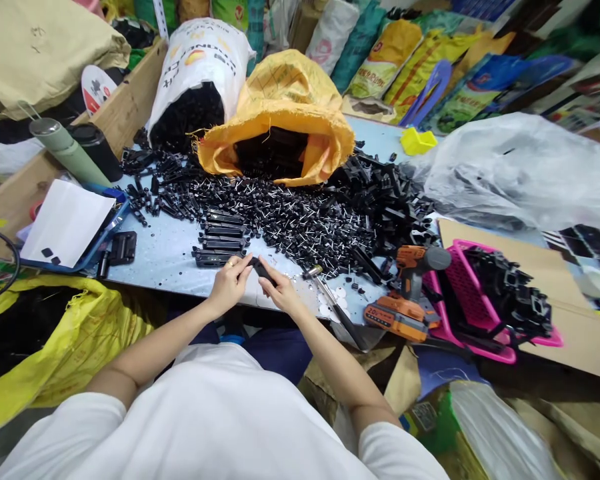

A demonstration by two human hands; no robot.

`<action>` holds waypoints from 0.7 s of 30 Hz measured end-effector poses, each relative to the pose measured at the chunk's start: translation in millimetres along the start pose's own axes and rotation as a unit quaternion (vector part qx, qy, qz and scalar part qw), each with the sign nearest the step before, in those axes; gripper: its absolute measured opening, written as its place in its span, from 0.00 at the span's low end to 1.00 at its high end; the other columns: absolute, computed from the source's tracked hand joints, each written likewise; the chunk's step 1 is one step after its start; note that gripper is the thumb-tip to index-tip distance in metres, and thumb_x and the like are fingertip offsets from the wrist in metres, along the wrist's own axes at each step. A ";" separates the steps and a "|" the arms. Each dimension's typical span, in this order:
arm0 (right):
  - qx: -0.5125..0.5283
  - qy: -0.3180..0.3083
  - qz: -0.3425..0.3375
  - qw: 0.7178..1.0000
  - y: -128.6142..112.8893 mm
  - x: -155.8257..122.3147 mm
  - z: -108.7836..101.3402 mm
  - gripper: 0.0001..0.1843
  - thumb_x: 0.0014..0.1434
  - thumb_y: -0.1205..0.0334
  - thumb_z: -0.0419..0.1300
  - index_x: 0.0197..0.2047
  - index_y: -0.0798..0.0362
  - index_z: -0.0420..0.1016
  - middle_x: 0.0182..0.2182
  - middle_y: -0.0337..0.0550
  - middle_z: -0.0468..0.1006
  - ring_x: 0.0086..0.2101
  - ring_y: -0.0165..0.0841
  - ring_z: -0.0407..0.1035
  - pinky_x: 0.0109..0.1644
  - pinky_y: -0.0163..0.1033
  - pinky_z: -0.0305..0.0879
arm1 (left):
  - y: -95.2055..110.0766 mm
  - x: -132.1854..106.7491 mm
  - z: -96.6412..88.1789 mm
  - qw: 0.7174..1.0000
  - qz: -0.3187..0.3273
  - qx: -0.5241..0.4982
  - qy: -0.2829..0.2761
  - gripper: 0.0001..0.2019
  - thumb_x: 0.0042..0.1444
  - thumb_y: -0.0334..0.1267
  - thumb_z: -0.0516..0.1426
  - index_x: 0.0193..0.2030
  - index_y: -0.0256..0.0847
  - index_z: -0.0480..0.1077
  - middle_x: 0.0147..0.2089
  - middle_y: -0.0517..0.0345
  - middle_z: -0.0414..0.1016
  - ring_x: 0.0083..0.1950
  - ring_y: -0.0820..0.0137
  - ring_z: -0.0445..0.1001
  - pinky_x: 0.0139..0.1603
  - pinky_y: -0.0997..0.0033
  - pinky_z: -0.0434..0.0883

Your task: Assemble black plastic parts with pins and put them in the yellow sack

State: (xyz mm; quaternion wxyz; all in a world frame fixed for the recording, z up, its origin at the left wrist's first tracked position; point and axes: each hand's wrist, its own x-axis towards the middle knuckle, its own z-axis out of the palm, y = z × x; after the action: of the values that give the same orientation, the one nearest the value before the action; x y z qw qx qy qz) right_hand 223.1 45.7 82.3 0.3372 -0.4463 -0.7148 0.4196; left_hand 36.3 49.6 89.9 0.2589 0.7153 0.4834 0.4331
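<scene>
At the table's near edge, my left hand [230,283] and my right hand [279,291] meet around a black plastic part [261,269]. The fingers of both hands are closed on it, and they hide some of its shape. Just beyond my left hand lies a row of long black plastic pieces [222,241], set side by side. A heap of small black parts with shiny metal pins [300,220] spreads beyond my hands. To the right of my right hand a hammer [337,307] lies with its black handle towards me.
An orange cordless drill [409,293] and a pink basket [475,287] of black parts stand at right. An orange sack [290,87] and a white sack [200,60] lie open behind the heap. A blue tray [115,230], paper and a green bottle [63,147] are at left.
</scene>
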 end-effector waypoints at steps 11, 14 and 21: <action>-0.018 0.116 -0.037 0.992 -28.1 -11.3 16.0 0.30 0.63 0.52 0.50 0.67 0.45 0.51 0.39 0.45 0.73 0.33 0.32 0.68 0.40 0.40 0.69 | 26.8 6.5 -2.5 0.993 0.091 -0.030 0.066 0.18 0.65 0.38 0.45 0.58 0.38 0.65 0.44 0.48 0.72 0.45 0.69 0.69 0.48 0.67 0.69; -0.055 0.029 -0.074 0.995 -30.2 -13.2 -5.1 0.29 0.62 0.54 0.53 0.65 0.43 0.55 0.42 0.44 0.73 0.41 0.34 0.68 0.48 0.41 0.66 | 18.6 10.6 -16.2 0.986 0.154 -0.022 -0.051 0.18 0.64 0.37 0.47 0.58 0.38 0.65 0.42 0.49 0.71 0.45 0.70 0.70 0.47 0.69 0.70; -0.044 0.155 -0.049 0.986 -46.2 -14.7 4.7 0.30 0.63 0.53 0.51 0.67 0.41 0.51 0.39 0.44 0.72 0.34 0.33 0.68 0.42 0.41 0.69 | 40.5 5.9 2.7 0.984 0.145 -0.052 0.094 0.20 0.64 0.32 0.47 0.62 0.39 0.61 0.45 0.49 0.70 0.44 0.71 0.69 0.45 0.70 0.70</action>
State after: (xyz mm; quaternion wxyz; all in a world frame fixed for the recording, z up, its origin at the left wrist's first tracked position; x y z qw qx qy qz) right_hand 208.2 19.2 120.3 0.4441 -0.4851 -0.6926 0.2963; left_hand 58.5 39.0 122.8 0.1832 0.7195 0.3739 0.5559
